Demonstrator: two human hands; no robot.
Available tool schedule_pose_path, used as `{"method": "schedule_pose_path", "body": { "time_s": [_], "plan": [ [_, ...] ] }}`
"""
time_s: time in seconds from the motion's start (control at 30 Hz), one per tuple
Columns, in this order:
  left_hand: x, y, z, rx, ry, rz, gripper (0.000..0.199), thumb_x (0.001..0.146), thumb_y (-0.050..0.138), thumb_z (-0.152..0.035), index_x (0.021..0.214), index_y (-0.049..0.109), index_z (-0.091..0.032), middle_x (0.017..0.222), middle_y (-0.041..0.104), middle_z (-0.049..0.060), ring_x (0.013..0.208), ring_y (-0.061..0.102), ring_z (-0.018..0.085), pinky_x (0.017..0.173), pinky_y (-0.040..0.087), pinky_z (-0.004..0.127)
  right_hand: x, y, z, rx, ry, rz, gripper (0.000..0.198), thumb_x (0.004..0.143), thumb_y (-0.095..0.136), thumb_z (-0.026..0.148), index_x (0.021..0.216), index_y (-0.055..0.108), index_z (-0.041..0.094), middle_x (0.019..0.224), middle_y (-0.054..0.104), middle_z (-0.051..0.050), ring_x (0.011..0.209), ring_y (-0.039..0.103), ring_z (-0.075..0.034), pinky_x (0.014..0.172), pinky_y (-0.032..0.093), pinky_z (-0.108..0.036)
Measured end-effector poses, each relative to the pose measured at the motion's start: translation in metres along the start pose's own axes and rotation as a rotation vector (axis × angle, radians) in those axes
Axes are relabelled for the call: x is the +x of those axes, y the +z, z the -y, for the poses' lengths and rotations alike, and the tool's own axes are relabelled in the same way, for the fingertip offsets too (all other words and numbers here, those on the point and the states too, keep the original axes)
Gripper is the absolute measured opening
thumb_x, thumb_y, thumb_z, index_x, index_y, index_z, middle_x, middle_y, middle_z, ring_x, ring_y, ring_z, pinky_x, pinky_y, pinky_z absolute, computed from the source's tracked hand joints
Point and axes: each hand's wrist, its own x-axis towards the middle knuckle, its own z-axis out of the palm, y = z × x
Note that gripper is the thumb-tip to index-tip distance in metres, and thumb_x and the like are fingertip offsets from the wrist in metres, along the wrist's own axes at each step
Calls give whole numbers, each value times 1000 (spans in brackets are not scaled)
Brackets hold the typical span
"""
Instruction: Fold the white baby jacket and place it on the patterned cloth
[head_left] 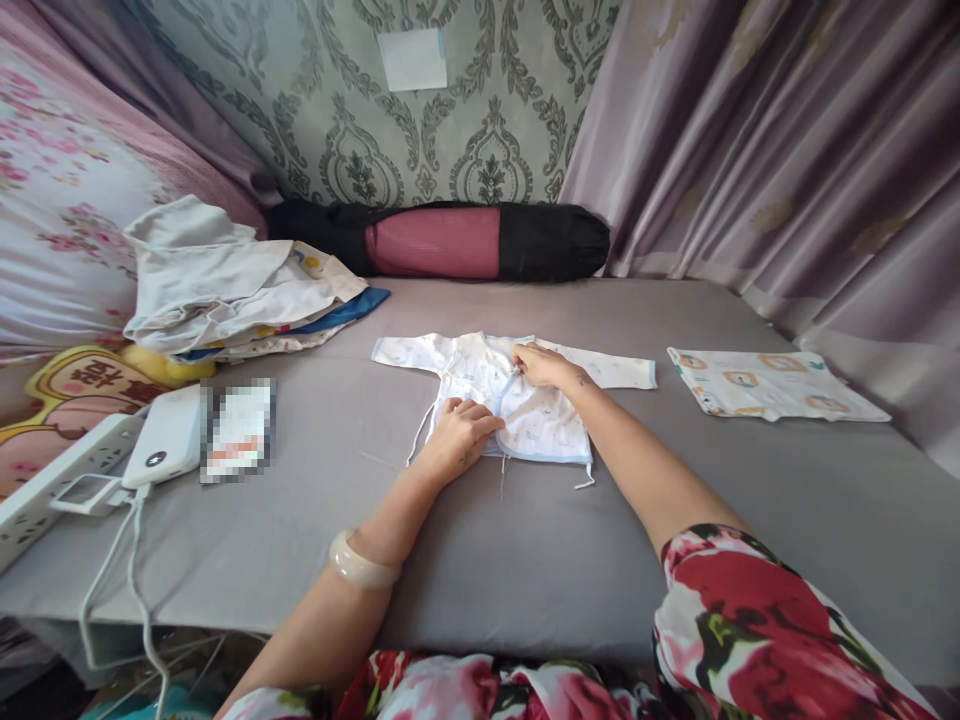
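Head view: small white shirt (546, 432) spread on grey sheet (540, 580), both hands on it.
Shirt: thin, soft-looking cloth, faint small print, pale-blue edging, sleeves out to both sides, thin string ties (586, 482) trailing at hem; lies mid-sheet, between crumpled clothes pile (217, 285) (left) and flat, roughly rectangular folded print cloth (780, 385) (right). Right hand (546, 368): narrow, fingertips pinching cloth at upper front edge. Left hand (459, 438): fingers bent, on lower front; cannot tell whether it grips cloth. Left wrist area: smooth, pale, rounded bangle (364, 562). Sheet: matt, lightly creased. Behind: long cylindrical black bag (555, 242) with maroon mesh-like panel (433, 243), against damask-patterned wall (420, 130).
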Motion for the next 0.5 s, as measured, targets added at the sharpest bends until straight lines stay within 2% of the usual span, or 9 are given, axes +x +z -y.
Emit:
{"method": "schedule_pose_path", "body": {
  "time_s": [0.27, 0.4, 0.5],
  "plan": [
    [0, 1, -2, -10, -16, -17, 28, 97, 41, -16, 105, 67, -22, 99, 72, 5, 95, 62, 19, 90, 35, 38, -3, 14, -11, 285, 67, -223, 21, 91, 40, 16, 106, 54, 21, 107, 64, -6, 100, 59, -21, 86, 45, -32],
    [0, 2, -3, -3, -25, -10, 26, 90, 44, -11, 98, 68, -20, 96, 71, 4, 93, 62, 19, 90, 37, 38, -2, 26, 3, 328, 134, -394, 24, 92, 37, 17, 110, 52, 21, 114, 62, -9, 104, 57, -22, 87, 45, -34],
    [1, -3, -8, -7, -41, 3, 21, 83, 50, -11, 89, 68, -20, 93, 69, 5, 89, 61, 20, 88, 39, 38, -3, 40, 19, 272, 157, -459, 26, 93, 37, 18, 114, 53, 19, 118, 59, -12, 109, 55, -24, 89, 44, -35]
  ]
}}
